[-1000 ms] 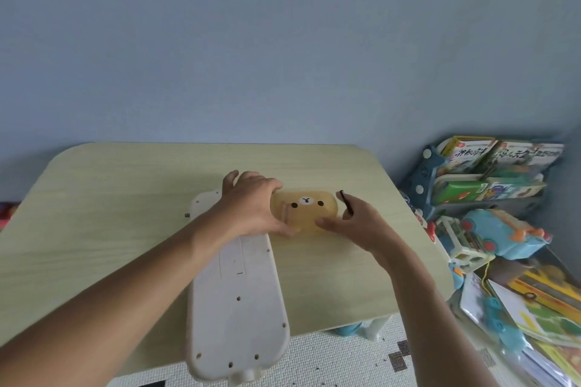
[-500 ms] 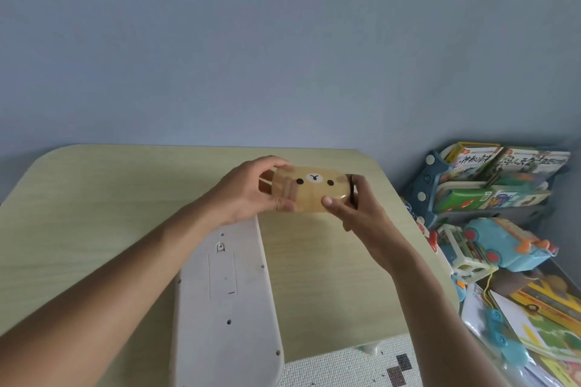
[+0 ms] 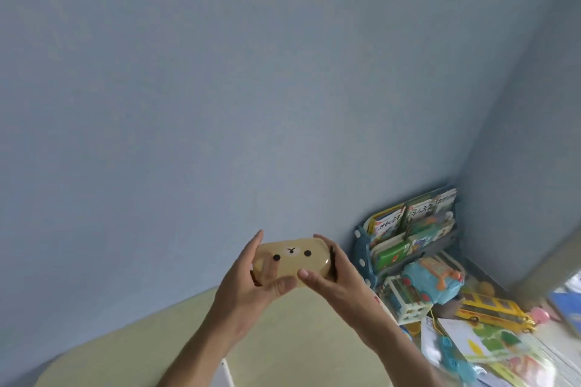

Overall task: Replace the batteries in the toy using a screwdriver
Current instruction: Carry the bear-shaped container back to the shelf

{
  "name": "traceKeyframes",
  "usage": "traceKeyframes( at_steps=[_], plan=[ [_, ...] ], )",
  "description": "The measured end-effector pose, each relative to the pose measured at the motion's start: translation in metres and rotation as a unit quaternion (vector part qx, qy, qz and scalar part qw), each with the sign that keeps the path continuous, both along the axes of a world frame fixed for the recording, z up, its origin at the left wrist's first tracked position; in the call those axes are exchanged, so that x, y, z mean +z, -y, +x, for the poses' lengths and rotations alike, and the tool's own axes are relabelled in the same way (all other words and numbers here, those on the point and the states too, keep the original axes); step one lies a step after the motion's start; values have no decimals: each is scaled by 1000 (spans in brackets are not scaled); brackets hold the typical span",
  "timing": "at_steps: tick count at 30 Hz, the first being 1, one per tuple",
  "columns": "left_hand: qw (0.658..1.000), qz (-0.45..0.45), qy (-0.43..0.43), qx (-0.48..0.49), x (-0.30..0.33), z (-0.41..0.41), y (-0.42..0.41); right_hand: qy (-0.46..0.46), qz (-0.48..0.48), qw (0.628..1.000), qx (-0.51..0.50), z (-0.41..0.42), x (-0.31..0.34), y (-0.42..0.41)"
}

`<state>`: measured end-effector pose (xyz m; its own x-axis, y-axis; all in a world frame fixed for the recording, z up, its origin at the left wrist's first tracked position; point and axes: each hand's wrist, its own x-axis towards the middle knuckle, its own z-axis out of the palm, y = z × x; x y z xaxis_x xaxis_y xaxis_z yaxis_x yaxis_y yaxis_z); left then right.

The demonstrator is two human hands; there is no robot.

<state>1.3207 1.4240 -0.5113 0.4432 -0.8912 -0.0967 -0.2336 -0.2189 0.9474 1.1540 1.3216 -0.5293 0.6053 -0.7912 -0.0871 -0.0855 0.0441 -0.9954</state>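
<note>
A translucent tan box with a bear face (image 3: 290, 256) is held up in the air above the table, in front of the blue wall. My left hand (image 3: 248, 279) grips its left end, thumb across the front. My right hand (image 3: 330, 276) grips its right end, thumb on the front. A thin black item (image 3: 332, 259) is pinched between my right fingers and the box; I cannot tell what it is. Only a sliver of the white toy (image 3: 227, 371) shows at the bottom edge, between my forearms.
The pale wooden table (image 3: 283, 339) fills the lower middle. On the floor at right stand a blue book rack (image 3: 412, 229), a light-blue toy car (image 3: 434, 279), a yellow toy bus (image 3: 493, 311) and scattered books.
Both hands have lifted the bear-face box from the table into the air. The view has tilted upward, so the white toy has nearly left the frame.
</note>
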Motion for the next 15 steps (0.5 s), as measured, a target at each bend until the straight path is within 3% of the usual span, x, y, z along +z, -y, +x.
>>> traceKeyframes(
  at_steps=[8,15],
  plan=[
    [991,-41,63,-109,258,-86,35,21,-23,991,-128,-107,256,-11],
    [965,-101,78,-229,445,-225,23,-16,-81,965,-248,-252,453,-69]
  ],
)
